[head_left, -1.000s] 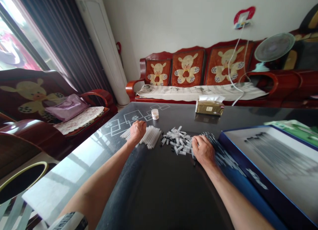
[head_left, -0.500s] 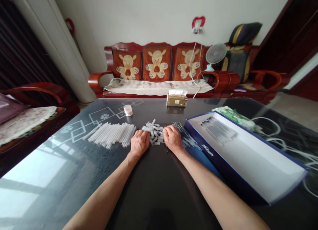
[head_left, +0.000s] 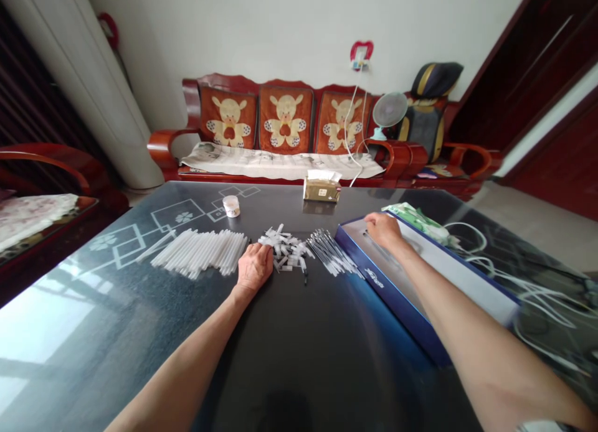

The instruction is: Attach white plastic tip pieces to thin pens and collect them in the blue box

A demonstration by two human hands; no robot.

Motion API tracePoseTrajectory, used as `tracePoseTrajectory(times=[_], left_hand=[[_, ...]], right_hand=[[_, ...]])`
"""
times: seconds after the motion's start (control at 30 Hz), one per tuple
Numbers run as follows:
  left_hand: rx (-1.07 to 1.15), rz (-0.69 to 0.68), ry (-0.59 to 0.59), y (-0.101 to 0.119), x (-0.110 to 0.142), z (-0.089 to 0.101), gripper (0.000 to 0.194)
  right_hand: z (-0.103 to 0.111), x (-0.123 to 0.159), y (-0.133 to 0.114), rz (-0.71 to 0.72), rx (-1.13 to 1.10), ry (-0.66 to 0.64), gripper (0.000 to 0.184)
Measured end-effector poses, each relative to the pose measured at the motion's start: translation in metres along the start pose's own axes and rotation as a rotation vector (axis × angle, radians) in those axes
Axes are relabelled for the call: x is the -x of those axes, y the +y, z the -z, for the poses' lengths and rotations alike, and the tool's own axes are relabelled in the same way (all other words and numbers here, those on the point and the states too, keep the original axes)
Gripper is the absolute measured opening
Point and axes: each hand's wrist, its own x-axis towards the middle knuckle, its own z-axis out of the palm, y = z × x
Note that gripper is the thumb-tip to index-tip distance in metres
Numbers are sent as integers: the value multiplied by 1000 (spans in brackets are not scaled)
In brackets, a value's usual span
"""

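My left hand [head_left: 255, 267] lies palm down on the dark glass table, its fingertips at the edge of a heap of small white plastic pieces with black ends [head_left: 286, 250]. To the right of the heap lies a bunch of thin metal-looking rods [head_left: 332, 254]. My right hand [head_left: 383, 230] reaches over the near wall of a long navy-blue box with a white inside [head_left: 374, 276]. Its fingers are curled down inside the box, and they hide whatever they may hold. A few thin dark rods show just below them.
A row of white tubes [head_left: 199, 253] lies left of my left hand. A small jar [head_left: 231, 206] and a tissue box [head_left: 321, 188] stand further back. A green-and-white packet [head_left: 415, 220] lies behind the blue box, and white cables [head_left: 509, 282] lie on the table's right side.
My right hand has moved from the bunch of rods into the blue box. My left hand remains at the heap. The view has swung right, showing more of the box.
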Motion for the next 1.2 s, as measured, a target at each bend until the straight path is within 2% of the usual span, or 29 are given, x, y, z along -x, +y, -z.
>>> tracePoseTrajectory(times=[0.07,0.13,0.27,0.4,0.5,0.63,0.7,0.73,0.77,0.83,0.93,1.07,1.2], left_hand=[[0,-7,-8,0,0,0,24],[1,-9,-12,1,-1,0,24],[5,-18,-6,1,-1,1,25],[11,-12,-10,2,-1,2,25],[22,2,-13,2,-1,2,24],[56,35,20,2,-1,2,22],[85,48,45,1,-1,2,22],[106,47,55,1,-1,2,23],[132,39,62,1,-1,3,23],[195,17,68,1,-1,5,23],[304,-28,70,1,-1,12,25],[389,-169,40,8,-1,21,31],[308,-298,-32,17,-2,19,37]], right_hand=[[-9,1,23,-70,47,-89,21],[-20,6,34,-101,69,-138,17],[-35,15,33,-177,98,-183,10],[-32,13,26,-260,76,-194,6],[-14,7,21,-225,42,-129,8],[23,-1,-5,-152,-64,84,16],[33,4,-30,-112,-257,187,22],[34,10,-45,-81,-497,229,26],[31,17,-61,-46,-765,213,34],[16,37,-92,14,-911,162,50],[-22,67,-127,51,-1203,1,75],[-61,91,-145,24,-1307,-69,67],[-76,99,-146,12,-1365,-92,56]])
